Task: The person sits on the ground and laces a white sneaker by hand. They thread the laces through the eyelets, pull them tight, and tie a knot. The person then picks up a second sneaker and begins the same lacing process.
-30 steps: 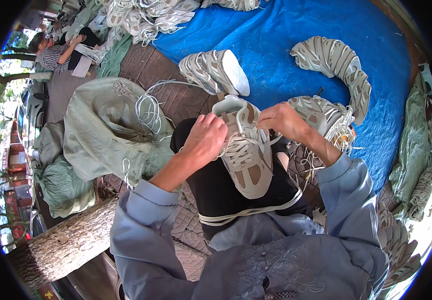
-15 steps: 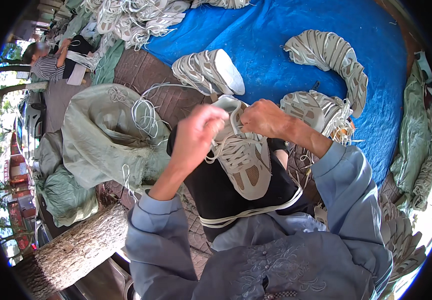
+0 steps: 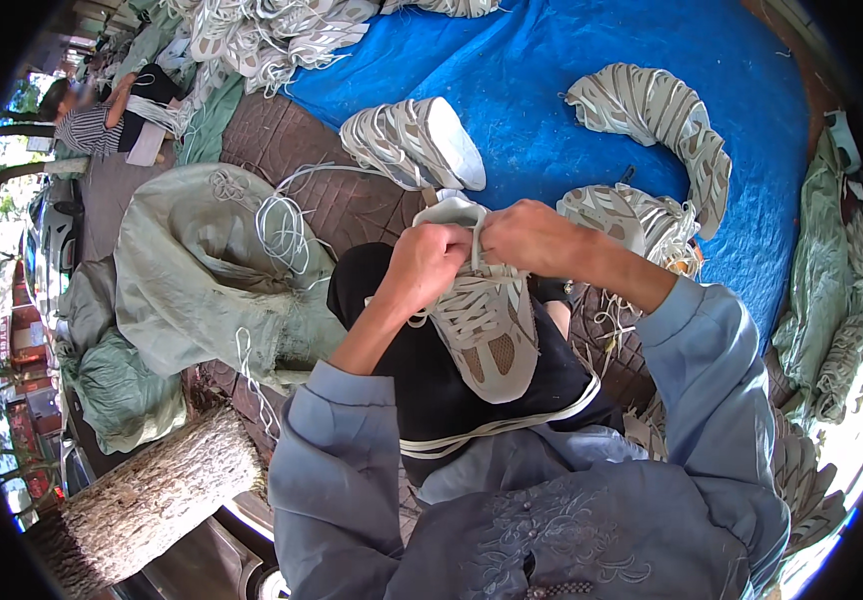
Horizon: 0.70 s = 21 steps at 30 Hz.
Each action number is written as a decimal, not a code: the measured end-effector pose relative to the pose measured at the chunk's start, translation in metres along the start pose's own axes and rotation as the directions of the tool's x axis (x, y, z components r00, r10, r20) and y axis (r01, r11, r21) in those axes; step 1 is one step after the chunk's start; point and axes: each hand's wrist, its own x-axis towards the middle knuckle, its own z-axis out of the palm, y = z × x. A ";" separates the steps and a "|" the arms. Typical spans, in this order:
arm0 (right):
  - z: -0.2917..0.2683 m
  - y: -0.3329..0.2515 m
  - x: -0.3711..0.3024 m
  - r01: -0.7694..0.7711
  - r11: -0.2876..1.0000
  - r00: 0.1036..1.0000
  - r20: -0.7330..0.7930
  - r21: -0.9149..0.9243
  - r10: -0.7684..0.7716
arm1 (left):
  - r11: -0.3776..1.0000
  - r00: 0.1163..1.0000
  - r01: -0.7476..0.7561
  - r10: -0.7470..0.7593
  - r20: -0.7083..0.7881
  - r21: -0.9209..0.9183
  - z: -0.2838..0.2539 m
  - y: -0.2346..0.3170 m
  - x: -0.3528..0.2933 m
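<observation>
On the black cloth over my lap lies a beige and white sneaker (image 3: 492, 365), toe toward me, its pale laces (image 3: 472, 312) criss-crossed down the front. My left hand (image 3: 430, 262) is closed at the left side of the shoe's opening, fingertips bent inward; what they pinch is hidden. Opposite it, my right hand (image 3: 532, 240) grips the right edge of the opening near the top eyelets, fingers curled. The two hands almost meet over the tongue. A pale cord (image 3: 502, 430) runs across the black cloth below the toe.
Sneaker uppers in stacked rows (image 3: 652, 105) lie on a blue tarp (image 3: 532, 60), with another bundle (image 3: 407, 140) nearer. A sack (image 3: 182, 290) with loose laces (image 3: 287, 235) stands left, above a log (image 3: 162, 495). Another person (image 3: 102, 125) sits far left.
My left hand, blurred before, has moved right and slightly down to the shoe's opening, beside my right hand. My right hand has stayed nearly in place.
</observation>
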 end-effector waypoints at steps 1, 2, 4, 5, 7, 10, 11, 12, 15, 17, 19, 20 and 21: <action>0.005 0.009 -0.007 0.140 0.987 0.984 -0.119 0.085 -0.129 | 1.000 0.999 -0.023 0.022 0.025 0.012 0.000 0.000 0.000; 0.006 0.005 -0.005 -0.005 0.997 0.999 -0.048 0.082 0.009 | 0.997 0.998 -0.044 0.040 0.053 0.060 0.000 -0.001 0.001; 0.007 -0.008 0.000 -0.287 0.957 0.955 0.089 0.043 0.283 | 0.984 0.991 -0.089 0.072 0.112 0.153 0.002 -0.004 0.003; 0.010 -0.008 -0.002 -0.265 0.964 0.963 0.048 -0.018 0.265 | 0.983 0.990 -0.086 0.065 0.126 0.163 0.002 -0.004 0.006; 0.017 -0.007 -0.004 -0.223 0.964 0.975 -0.027 -0.144 0.221 | 0.980 0.987 -0.078 0.050 0.153 0.184 0.002 -0.003 0.010; 0.011 -0.008 -0.005 -0.223 0.934 0.945 -0.173 0.278 0.277 | 0.947 0.971 -0.239 0.229 0.071 0.216 0.005 -0.013 0.006; 0.010 -0.007 -0.006 -0.206 0.932 0.946 -0.181 0.298 0.267 | 0.843 0.932 -0.353 0.354 0.076 0.407 0.004 -0.012 0.006; 0.010 -0.006 -0.007 -0.189 0.929 0.948 -0.189 0.319 0.257 | 0.689 0.877 -0.438 0.468 0.108 0.577 -0.001 -0.011 0.005; 0.007 -0.005 -0.008 -0.229 0.893 0.942 -0.142 0.388 0.303 | 0.331 0.782 -0.410 0.606 0.141 0.850 -0.028 -0.012 0.006; 0.004 -0.007 -0.009 -0.318 0.815 0.914 -0.072 0.486 0.399 | 0.339 0.799 -0.267 0.602 0.010 0.902 -0.061 -0.022 0.014; 0.002 -0.010 -0.008 -0.420 0.664 0.858 0.034 0.619 0.512 | 0.284 0.764 -0.233 0.646 -0.006 0.930 -0.088 -0.024 0.025; 0.001 -0.010 -0.008 -0.458 0.604 0.836 0.086 0.652 0.542 | 0.259 0.756 -0.233 0.654 0.007 0.937 -0.094 -0.027 0.029; -0.001 -0.010 -0.007 -0.495 0.541 0.811 0.138 0.680 0.569 | 0.233 0.748 -0.235 0.664 0.022 0.944 -0.098 -0.029 0.035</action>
